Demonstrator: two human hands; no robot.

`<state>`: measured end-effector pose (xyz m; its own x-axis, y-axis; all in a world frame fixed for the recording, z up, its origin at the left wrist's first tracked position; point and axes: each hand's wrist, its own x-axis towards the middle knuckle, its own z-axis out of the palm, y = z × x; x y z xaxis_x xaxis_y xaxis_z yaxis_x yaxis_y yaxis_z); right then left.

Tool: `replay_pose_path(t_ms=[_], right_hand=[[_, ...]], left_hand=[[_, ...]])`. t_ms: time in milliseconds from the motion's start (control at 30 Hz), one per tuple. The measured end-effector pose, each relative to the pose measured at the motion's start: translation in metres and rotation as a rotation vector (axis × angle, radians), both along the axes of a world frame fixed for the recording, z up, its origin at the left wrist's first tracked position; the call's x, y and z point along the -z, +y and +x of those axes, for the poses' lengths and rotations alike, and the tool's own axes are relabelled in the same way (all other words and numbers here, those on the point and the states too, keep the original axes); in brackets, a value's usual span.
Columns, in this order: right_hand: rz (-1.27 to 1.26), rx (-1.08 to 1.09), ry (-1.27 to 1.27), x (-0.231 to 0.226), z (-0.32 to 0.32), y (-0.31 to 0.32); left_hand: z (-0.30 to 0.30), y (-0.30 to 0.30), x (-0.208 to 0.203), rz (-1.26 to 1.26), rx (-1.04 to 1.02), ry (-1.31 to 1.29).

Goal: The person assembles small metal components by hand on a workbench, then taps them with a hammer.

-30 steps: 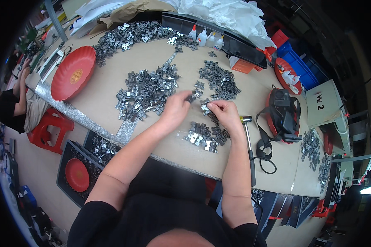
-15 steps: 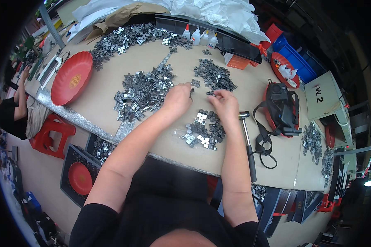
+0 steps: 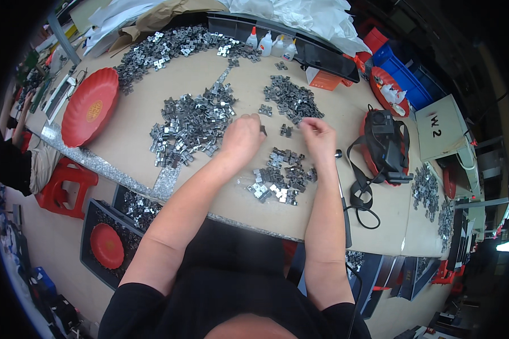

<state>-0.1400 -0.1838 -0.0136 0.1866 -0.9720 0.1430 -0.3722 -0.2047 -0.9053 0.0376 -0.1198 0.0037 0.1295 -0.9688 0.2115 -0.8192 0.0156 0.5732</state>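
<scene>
My left hand [image 3: 242, 139] is closed, with a small dark metal piece [image 3: 263, 130] showing at its fingertips. To its left lies a wide heap of small silvery metal pieces [image 3: 189, 127]. My right hand [image 3: 320, 141] has its thumb and fingers drawn together; whatever is between them is hidden. Between the two hands, a small cluster of dark metal pieces [image 3: 286, 130] rests on the table, apart from both. A darker heap of pieces [image 3: 293, 97] is just beyond the hands. Closer to me is a group of joined, shiny pieces [image 3: 277, 183].
A hammer [image 3: 346, 223] lies partly behind my right forearm. Right of it are a black strapped device [image 3: 385, 144] and its cable. A red scalloped tray [image 3: 90, 107] stands at the left. Small glue bottles [image 3: 266, 44] line the back. Another person sits far left.
My right hand has moved right, away from the small cluster, which now lies uncovered between my hands. My left hand stays nearly in place. The whole view has shifted slightly.
</scene>
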Motion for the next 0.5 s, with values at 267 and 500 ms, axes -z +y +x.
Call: replay_pose_path(t_ms=[267,500], right_hand=[[-0.23,0.301,0.251,-0.009,0.001,0.002],[-0.246,0.16,0.575,-0.013,0.011,0.007]], left_hand=[[0.004,0.002,-0.002,0.112,0.105,1.416],[0.004,0.005,-0.001,0.285,0.099,1.629]])
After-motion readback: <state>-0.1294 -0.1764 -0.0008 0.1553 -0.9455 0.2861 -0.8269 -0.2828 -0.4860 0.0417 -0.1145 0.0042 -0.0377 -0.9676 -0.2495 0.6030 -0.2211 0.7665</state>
